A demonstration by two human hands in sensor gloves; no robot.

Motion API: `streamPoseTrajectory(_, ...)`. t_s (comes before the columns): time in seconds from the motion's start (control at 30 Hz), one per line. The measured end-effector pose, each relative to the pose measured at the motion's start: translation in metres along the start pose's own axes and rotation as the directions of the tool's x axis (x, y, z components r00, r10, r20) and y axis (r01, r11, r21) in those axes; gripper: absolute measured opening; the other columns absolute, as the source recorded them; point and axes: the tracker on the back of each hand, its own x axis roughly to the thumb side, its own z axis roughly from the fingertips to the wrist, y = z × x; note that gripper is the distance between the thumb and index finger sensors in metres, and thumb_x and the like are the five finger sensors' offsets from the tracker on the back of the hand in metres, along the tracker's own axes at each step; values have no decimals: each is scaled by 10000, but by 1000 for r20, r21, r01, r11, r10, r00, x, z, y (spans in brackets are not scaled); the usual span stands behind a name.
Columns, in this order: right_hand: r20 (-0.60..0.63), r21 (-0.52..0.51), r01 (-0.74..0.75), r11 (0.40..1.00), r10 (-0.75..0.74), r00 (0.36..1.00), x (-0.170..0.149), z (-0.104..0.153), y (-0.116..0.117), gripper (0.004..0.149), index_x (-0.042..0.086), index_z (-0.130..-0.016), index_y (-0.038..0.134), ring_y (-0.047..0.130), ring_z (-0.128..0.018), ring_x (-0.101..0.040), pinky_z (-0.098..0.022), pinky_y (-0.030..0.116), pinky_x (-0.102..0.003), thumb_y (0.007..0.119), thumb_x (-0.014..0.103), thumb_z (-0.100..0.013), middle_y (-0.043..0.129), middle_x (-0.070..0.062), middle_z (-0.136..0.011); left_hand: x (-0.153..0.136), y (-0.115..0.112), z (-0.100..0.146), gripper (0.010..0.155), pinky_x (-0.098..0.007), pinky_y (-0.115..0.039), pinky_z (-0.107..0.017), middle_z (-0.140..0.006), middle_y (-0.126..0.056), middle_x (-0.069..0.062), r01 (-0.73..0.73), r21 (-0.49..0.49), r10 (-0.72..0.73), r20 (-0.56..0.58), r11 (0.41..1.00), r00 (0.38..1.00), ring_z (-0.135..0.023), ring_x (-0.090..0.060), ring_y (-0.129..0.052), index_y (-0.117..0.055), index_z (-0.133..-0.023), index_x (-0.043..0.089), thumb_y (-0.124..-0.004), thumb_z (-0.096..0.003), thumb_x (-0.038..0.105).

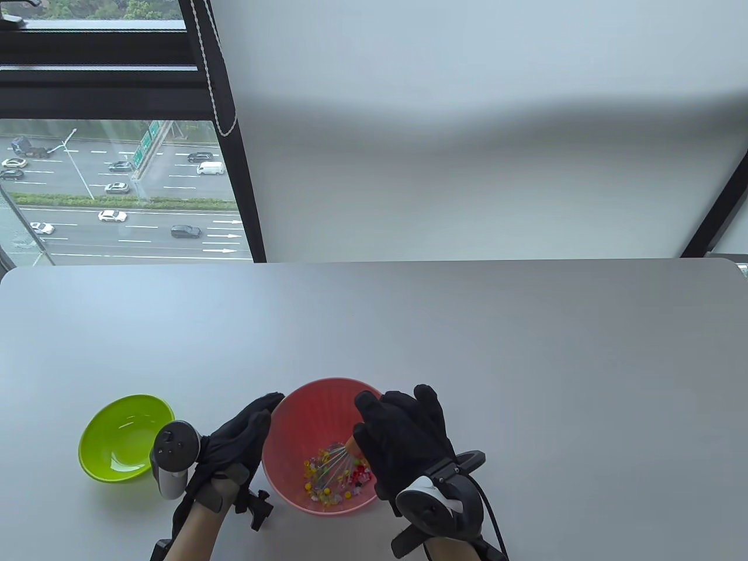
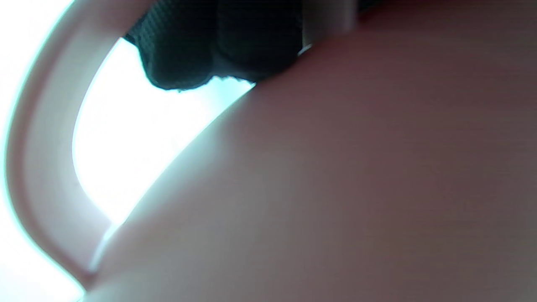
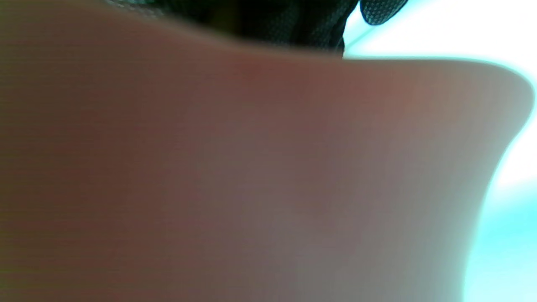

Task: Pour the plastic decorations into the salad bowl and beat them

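Observation:
A pink salad bowl [image 1: 315,403] stands near the table's front edge, with small colourful plastic decorations [image 1: 327,491] scattered on its bottom. A wire whisk [image 1: 336,464] with an orange handle reaches down among them. My right hand [image 1: 403,432] hangs over the bowl's right side, its fingers curled round the whisk's handle. My left hand [image 1: 248,429] lies with straight fingers against the bowl's left outer wall. In both wrist views the blurred bowl wall [image 2: 335,188] [image 3: 251,167] fills the frame, with gloved fingers [image 2: 209,42] [image 3: 272,16] at the top.
A lime green bowl [image 1: 99,461] with nothing in it sits left of my left hand. The grey table [image 1: 467,350] stretches back to a white wall, with a window at the back left.

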Motion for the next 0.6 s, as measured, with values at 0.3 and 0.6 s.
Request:
streamPoseTrajectory(0.3,3,-13,-10,1000,10,1000,2,0,0,502,368,-1020,642,831,-862,-163,-794,467,-506,722,564,-564,941,116,-790,0,0,0,605,-583,-621,-690,-568,-902,-33,0,0,0,0,1000,1000,-601,-311,-896,-729,-1004,185,-562,-564,565)
streamPoseTrajectory(0.6,26,-38,-62,997,63,998,2,0,-2,483,390,-1023,621,794,-891,-180,-794,454,-515,719,546,-576,911,110,-827,0,0,0,605,-583,-621,-690,-569,-902,-34,0,0,0,0,1000,1000,-601,-311,-895,-728,-1004,184,-562,-564,565)
